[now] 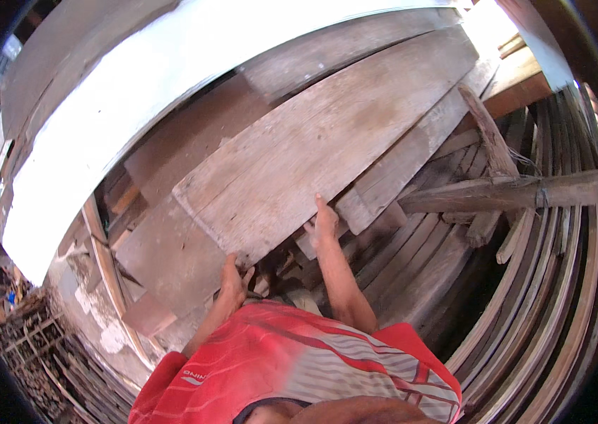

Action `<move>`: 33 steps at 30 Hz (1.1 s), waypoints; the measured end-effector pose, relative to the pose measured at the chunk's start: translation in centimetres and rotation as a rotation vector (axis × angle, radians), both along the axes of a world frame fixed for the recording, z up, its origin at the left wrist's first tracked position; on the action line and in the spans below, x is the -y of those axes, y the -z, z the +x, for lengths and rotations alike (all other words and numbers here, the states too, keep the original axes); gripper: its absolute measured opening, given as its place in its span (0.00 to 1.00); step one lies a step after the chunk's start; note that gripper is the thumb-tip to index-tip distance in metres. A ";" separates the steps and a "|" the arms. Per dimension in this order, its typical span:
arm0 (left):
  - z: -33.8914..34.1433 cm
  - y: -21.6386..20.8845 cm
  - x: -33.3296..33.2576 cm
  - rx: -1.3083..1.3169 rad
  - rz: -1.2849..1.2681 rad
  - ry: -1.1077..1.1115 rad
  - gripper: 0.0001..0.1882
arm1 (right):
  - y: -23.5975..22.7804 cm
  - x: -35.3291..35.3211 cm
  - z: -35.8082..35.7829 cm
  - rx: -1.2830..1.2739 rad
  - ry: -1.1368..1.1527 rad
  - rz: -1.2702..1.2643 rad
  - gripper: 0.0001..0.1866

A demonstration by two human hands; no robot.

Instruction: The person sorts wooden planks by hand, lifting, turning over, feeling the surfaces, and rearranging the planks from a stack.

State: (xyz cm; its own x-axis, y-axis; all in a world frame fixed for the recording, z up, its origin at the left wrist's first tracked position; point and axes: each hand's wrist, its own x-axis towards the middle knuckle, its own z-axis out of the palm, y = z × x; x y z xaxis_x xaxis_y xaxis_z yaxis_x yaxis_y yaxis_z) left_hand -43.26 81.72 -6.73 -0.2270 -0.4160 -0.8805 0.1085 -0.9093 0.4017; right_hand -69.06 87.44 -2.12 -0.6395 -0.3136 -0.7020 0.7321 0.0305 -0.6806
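Observation:
A wide, weathered wooden plank [327, 141] lies slantwise before me, its near end toward my body and its far end at the upper right. At its near corner my left hand [232, 283] is closed on the edge, thumb showing and the other fingers partly hidden. Farther along the same long edge, my right hand [324, 222] grips with the thumb on top and fingers under the board. Beneath and beside the plank rest more boards, among them a narrower grey board [384, 191] to the right and a brown board [172, 254] to the left.
A large white panel [122, 106] curves along the far left side. On the right, a wooden crossbeam [504, 194] with an upright post [486, 131] stands over long stacked timber strips [560, 297]. A thin wooden stick [104, 251] leans at the left, above piled sticks [51, 360].

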 end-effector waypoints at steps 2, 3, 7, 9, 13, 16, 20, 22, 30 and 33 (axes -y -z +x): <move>-0.9 -0.9 -0.1 0.037 -0.010 -0.004 0.25 | 1.2 -0.5 0.0 0.049 0.099 -0.039 0.31; -1.2 -1.3 -0.3 0.022 -0.023 0.011 0.25 | 1.6 -0.8 -0.2 0.035 0.113 -0.052 0.31; -0.6 -2.6 -1.0 0.103 -0.299 0.250 0.26 | 3.0 -1.5 -0.4 0.102 0.171 -0.115 0.34; -0.9 -2.7 -0.6 0.095 -0.196 0.148 0.26 | 2.6 -1.6 -0.5 0.161 0.206 -0.145 0.34; -1.2 -5.0 -0.8 0.069 -0.270 0.168 0.26 | 2.7 -1.8 -1.5 0.185 0.236 -0.150 0.35; -1.5 -5.5 -0.7 0.065 -0.101 -0.011 0.28 | 3.2 -2.0 -2.0 0.208 0.197 -0.130 0.34; 0.0 -3.4 -1.0 0.036 -0.269 0.136 0.30 | 3.9 -2.4 -2.1 0.202 0.230 -0.132 0.33; 0.1 -4.1 0.0 -0.001 -0.042 0.067 0.33 | 4.4 -3.3 -2.1 0.220 0.255 -0.136 0.33; 1.1 -2.4 -0.1 -0.257 -0.008 0.106 0.43 | 1.7 -3.5 -2.5 0.128 0.137 -0.156 0.41; 1.0 -2.7 -0.7 -0.346 -0.076 0.071 0.50 | -1.2 -2.2 -2.3 0.136 0.190 -0.100 0.39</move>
State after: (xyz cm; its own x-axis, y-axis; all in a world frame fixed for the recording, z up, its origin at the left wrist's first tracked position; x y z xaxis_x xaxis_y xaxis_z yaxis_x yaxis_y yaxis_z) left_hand -42.22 82.40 -4.01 -0.5370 -0.4504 -0.7133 0.1881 -0.8882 0.4192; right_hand -71.39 89.66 -0.91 -0.5954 -0.2688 -0.7571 0.8033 -0.1791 -0.5681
